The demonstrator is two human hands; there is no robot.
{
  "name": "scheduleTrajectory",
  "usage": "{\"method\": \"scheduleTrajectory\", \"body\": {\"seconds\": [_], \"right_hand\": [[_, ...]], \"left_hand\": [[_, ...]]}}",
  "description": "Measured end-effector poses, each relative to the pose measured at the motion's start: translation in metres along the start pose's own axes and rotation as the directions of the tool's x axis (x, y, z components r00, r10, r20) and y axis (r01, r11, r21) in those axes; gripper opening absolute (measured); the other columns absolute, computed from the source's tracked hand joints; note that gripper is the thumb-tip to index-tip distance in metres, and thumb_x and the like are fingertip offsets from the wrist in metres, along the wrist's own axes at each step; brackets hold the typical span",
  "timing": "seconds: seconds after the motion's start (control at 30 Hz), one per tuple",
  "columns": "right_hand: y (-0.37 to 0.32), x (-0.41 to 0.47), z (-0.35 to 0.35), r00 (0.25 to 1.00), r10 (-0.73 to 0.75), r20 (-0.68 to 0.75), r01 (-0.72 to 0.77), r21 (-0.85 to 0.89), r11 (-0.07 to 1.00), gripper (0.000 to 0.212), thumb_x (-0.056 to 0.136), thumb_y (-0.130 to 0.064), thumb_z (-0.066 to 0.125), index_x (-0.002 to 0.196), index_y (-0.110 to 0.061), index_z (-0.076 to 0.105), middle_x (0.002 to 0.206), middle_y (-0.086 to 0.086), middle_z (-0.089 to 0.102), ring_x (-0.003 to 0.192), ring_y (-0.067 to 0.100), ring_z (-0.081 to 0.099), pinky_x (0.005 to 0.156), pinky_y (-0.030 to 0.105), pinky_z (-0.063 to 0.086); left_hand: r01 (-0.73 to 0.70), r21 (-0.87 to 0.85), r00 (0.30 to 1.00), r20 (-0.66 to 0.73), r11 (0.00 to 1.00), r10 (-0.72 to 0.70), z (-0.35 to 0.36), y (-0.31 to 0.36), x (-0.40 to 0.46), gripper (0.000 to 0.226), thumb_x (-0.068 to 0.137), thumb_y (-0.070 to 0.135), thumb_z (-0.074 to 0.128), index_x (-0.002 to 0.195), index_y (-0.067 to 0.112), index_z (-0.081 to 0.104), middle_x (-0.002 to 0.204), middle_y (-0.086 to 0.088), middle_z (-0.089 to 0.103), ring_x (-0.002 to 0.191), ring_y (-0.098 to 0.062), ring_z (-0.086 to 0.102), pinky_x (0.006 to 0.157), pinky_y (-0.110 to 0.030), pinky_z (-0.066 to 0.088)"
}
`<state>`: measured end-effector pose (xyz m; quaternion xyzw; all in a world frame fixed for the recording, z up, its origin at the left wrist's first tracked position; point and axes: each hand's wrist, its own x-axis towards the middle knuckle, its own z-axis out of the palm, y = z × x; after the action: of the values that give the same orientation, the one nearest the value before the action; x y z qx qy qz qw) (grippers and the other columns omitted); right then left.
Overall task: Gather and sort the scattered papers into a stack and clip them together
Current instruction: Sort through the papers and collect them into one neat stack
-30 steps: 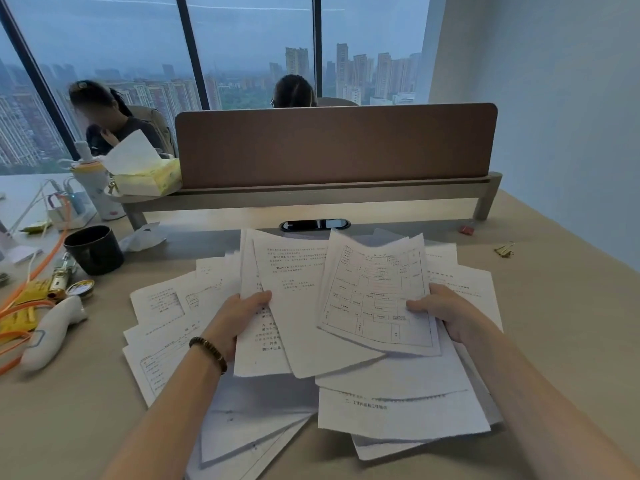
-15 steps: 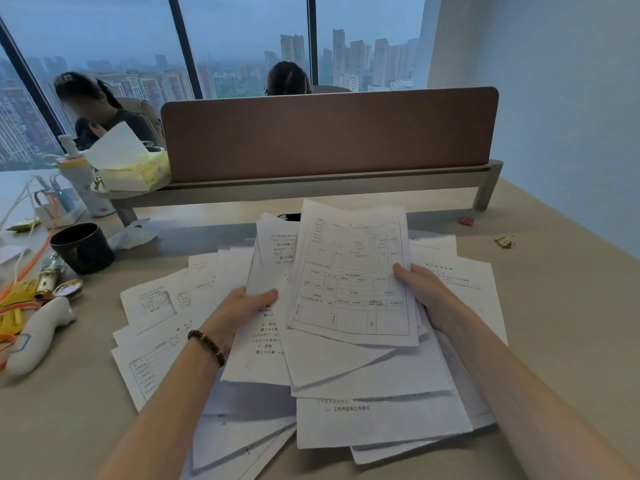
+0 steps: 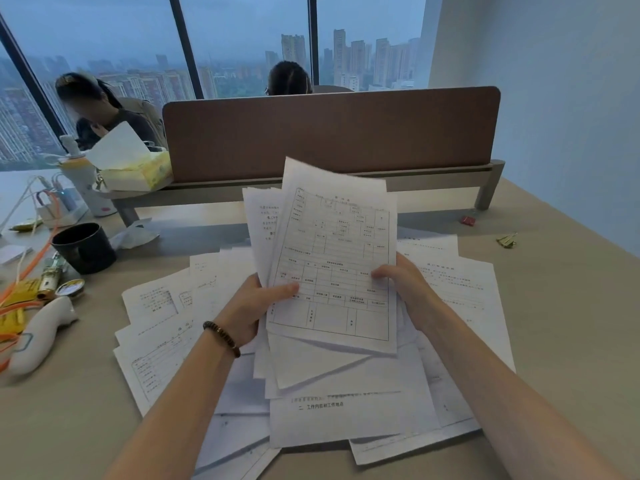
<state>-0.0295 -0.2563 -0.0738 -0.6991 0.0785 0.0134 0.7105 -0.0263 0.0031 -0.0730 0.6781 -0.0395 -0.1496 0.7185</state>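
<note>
I am looking down at a bench [image 3: 561, 341] covered in papers. My left hand [image 3: 249, 311] is gripping a raised bunch of sheets [image 3: 332, 271] at its left edge, thumb lying across the front of the top page, the other fingers hidden behind. My right hand [image 3: 401, 285] is pinching the same bunch at its right edge, thumb on the printed front, fingers behind. The top page is showing a ruled form, and the bunch is tilting up toward me, its upper edge overlapping the brown divider [image 3: 332, 133] in my view. A bead bracelet [image 3: 221, 337] is sitting on my left wrist.

Loose papers [image 3: 166, 337] are lying fanned and overlapping on the bench beneath and around both hands, reaching from the left of my left arm to the right of my right arm.

At far right on the bench a gold clip [image 3: 506, 240] is lying well apart from the papers, with a red clip [image 3: 467, 220] behind it near the divider's leg. At left a black mug [image 3: 83, 247] is standing, with a white handheld device [image 3: 41, 334] in front of it and orange cables [image 3: 31, 265] trailing between. A tissue box [image 3: 138, 171] is sitting on the shelf to the left of the divider
</note>
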Motion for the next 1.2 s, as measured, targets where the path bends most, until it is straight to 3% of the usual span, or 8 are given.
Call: {"method": "scheduleTrajectory", "body": {"seconds": [0.13, 0.23, 0.43, 0.57, 0.8, 0.97, 1.07, 1.2], "right_hand": [[-0.022, -0.007, -0.006, 0.987, -0.162, -0.019, 0.163, 0.052, 0.985, 0.037, 0.09, -0.001, 0.068, 0.125, -0.014, 0.063, 0.119, 0.007, 0.073, 0.102, 0.028, 0.073, 0.087, 0.05, 0.06], [-0.048, -0.015, -0.005, 0.951, -0.302, -0.057, 0.305, 0.045, 0.951, 0.036, 0.09, -0.004, 0.069, 0.124, -0.015, 0.063, 0.118, 0.004, 0.073, 0.107, 0.029, 0.071, 0.09, 0.054, 0.058], [-0.087, -0.034, 0.005, 0.861, -0.505, -0.069, 0.508, 0.038, 0.861, 0.029, 0.098, -0.002, 0.055, 0.118, -0.021, 0.063, 0.119, -0.005, 0.072, 0.109, 0.022, 0.069, 0.09, 0.046, 0.059], [-0.086, -0.038, 0.009, 0.827, -0.556, -0.081, 0.56, 0.046, 0.827, 0.028, 0.102, -0.005, 0.05, 0.125, -0.017, 0.06, 0.123, -0.003, 0.07, 0.109, 0.02, 0.069, 0.088, 0.041, 0.06], [-0.075, -0.04, 0.012, 0.812, -0.576, -0.092, 0.584, 0.14, 0.8, 0.027, 0.103, -0.011, 0.052, 0.128, -0.017, 0.057, 0.123, -0.005, 0.07, 0.106, 0.014, 0.07, 0.081, 0.03, 0.059], [-0.072, -0.035, 0.009, 0.81, -0.579, -0.09, 0.584, 0.047, 0.81, 0.026, 0.104, -0.023, 0.051, 0.129, -0.018, 0.053, 0.12, -0.007, 0.068, 0.103, 0.008, 0.069, 0.079, 0.025, 0.059], [-0.072, -0.03, 0.01, 0.8, -0.597, -0.064, 0.595, -0.052, 0.802, 0.037, 0.098, -0.039, 0.052, 0.129, -0.019, 0.052, 0.119, -0.005, 0.068, 0.102, 0.009, 0.068, 0.075, 0.023, 0.058], [-0.07, -0.026, 0.009, 0.805, -0.592, -0.048, 0.585, -0.105, 0.804, 0.04, 0.093, -0.042, 0.057, 0.128, -0.022, 0.05, 0.12, -0.009, 0.067, 0.105, 0.013, 0.068, 0.079, 0.031, 0.061]], "left_hand": [[-0.145, -0.03, 0.988, -0.055, 0.989, 0.143, -0.001, 0.023, -0.007, 0.032, 0.083, 0.007, 0.072, 0.115, 0.01, 0.069, 0.114, -0.01, 0.076, 0.104, -0.028, 0.073, 0.084, -0.043, 0.062], [-0.289, -0.021, 0.954, -0.087, 0.957, 0.286, 0.003, 0.043, -0.012, 0.039, 0.079, 0.017, 0.074, 0.117, 0.009, 0.069, 0.118, -0.009, 0.074, 0.108, -0.029, 0.071, 0.087, -0.046, 0.059], [-0.451, -0.075, 0.878, -0.217, 0.889, 0.427, 0.011, 0.068, -0.018, 0.036, 0.082, 0.029, 0.078, 0.114, 0.015, 0.07, 0.118, -0.009, 0.074, 0.11, -0.029, 0.07, 0.09, -0.047, 0.057], [-0.475, -0.139, 0.868, -0.235, 0.869, 0.437, 0.014, 0.067, -0.022, 0.035, 0.086, 0.034, 0.071, 0.114, 0.013, 0.07, 0.121, -0.012, 0.072, 0.112, -0.032, 0.069, 0.094, -0.051, 0.055], [-0.441, -0.217, 0.892, -0.208, 0.871, 0.4, 0.019, 0.073, -0.029, 0.03, 0.091, 0.04, 0.058, 0.108, 0.021, 0.073, 0.116, -0.01, 0.075, 0.11, -0.03, 0.071, 0.089, -0.046, 0.058], [-0.412, -0.108, 0.906, -0.158, 0.905, 0.393, 0.021, 0.072, -0.027, 0.021, 0.085, 0.035, 0.066, 0.099, 0.024, 0.077, 0.108, -0.006, 0.078, 0.102, -0.028, 0.073, 0.082, -0.041, 0.061], [-0.402, 0.007, 0.904, -0.156, 0.915, 0.398, 0.02, 0.072, -0.024, 0.013, 0.082, 0.034, 0.071, 0.091, 0.03, 0.079, 0.103, -0.004, 0.079, 0.097, -0.027, 0.075, 0.083, -0.046, 0.061], [-0.401, 0.067, 0.905, -0.127, 0.913, 0.407, 0.016, 0.071, -0.02, 0.021, 0.082, 0.022, 0.078, 0.103, 0.025, 0.077, 0.11, -0.004, 0.077, 0.102, -0.026, 0.073, 0.09, -0.05, 0.058]]}}
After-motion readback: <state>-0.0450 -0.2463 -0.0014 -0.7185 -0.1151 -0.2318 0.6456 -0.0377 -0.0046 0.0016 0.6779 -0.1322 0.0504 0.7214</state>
